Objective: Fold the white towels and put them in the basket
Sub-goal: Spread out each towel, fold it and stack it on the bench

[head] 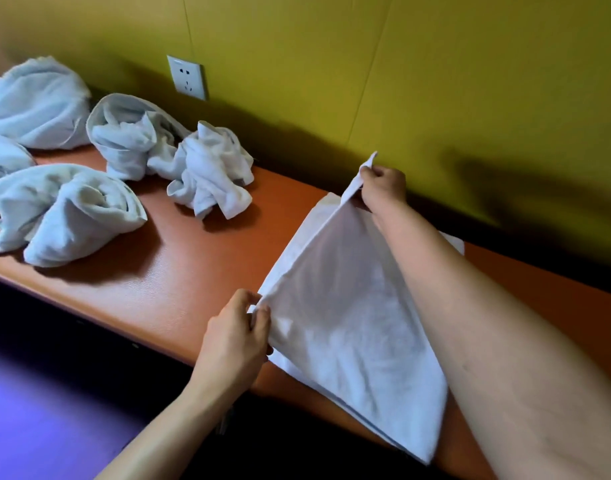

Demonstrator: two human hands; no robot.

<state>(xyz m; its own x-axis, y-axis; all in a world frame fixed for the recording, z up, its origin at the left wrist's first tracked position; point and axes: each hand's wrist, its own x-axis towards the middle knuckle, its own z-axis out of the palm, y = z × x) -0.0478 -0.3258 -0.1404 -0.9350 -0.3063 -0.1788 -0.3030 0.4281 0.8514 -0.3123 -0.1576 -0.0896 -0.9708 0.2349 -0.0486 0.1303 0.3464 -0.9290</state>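
- A white towel (349, 317) lies partly folded toward the right end of the orange bench (179, 271), its upper layer lifted along one taut edge that runs from near the front edge toward the back edge; its near corner hangs over the front edge.
- The left hand (236, 336) pinches the lifted edge's near corner between thumb and curled fingers, right at the bench's front edge.
- The right hand (383, 188) grips the far corner with fingers curled round it, close to the back edge by the yellow wall (331, 64).
- Bare bench top lies between this towel and the crumpled towels (130, 161) heaped toward the left end; the nearest one (210, 171) sits well apart from the lifted edge.
- A white wall socket (187, 77) sits on the wall above the back edge, behind the heap.
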